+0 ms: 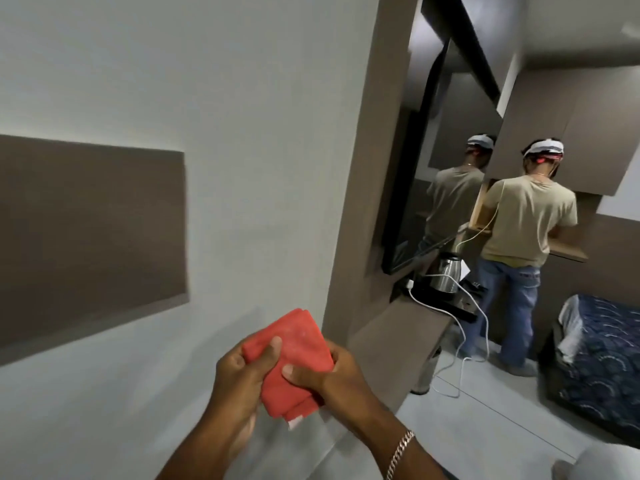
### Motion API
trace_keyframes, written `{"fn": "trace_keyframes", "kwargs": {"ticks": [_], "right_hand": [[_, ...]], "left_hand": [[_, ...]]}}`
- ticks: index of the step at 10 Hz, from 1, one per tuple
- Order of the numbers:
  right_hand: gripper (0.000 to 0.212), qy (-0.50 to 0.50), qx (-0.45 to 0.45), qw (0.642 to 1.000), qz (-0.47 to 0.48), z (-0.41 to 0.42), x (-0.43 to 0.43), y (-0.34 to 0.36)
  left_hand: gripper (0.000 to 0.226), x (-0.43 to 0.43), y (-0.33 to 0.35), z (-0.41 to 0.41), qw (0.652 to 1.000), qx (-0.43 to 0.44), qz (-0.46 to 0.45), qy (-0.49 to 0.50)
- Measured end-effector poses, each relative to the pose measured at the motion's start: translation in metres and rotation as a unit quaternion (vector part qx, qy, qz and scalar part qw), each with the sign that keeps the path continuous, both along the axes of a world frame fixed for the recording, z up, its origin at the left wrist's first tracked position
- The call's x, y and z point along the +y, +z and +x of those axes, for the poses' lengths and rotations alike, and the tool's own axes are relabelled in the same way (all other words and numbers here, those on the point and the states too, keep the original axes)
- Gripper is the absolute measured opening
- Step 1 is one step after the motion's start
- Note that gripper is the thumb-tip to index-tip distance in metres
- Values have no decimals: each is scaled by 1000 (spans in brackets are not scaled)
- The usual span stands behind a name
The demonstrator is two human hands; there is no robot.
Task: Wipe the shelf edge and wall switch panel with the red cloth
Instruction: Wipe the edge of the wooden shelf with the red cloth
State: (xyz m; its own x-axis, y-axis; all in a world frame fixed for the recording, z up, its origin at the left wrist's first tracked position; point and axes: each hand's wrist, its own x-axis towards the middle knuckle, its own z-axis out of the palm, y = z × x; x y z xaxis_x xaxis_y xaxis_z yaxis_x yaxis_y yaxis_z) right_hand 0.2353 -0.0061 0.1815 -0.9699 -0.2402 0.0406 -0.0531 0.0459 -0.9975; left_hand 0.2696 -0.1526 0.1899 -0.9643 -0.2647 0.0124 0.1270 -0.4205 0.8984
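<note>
Head view, one red cloth (294, 358), gripped by left hand (242, 372), right hand (329, 379)

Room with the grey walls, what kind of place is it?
Probably a hotel or guest room: an electric kettle sits on a tray on a wall-mounted desk, with a big mirror above and a bed close by.

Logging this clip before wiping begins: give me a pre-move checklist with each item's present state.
1. Red cloth in hand: ok, left hand and right hand both grip it.
2. Cloth folded into a pad: ok.
3. Cloth touching any surface: not ok, held in mid-air before the wall.
4. Wall switch panel in view: cannot tell, none visible.
5. Shelf edge reachable: cannot tell; the counter lies to the right.
6. Hazards there: not ok, kettle and white cable.
</note>
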Motion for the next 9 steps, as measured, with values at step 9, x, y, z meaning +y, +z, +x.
{"fn": "trace_keyframes", "kwargs": {"ticks": [9], "right_hand": [[55, -214, 62, 807, 547, -275, 162, -197]], "left_hand": [[77, 172, -207, -224, 937, -257, -219, -87]]}}
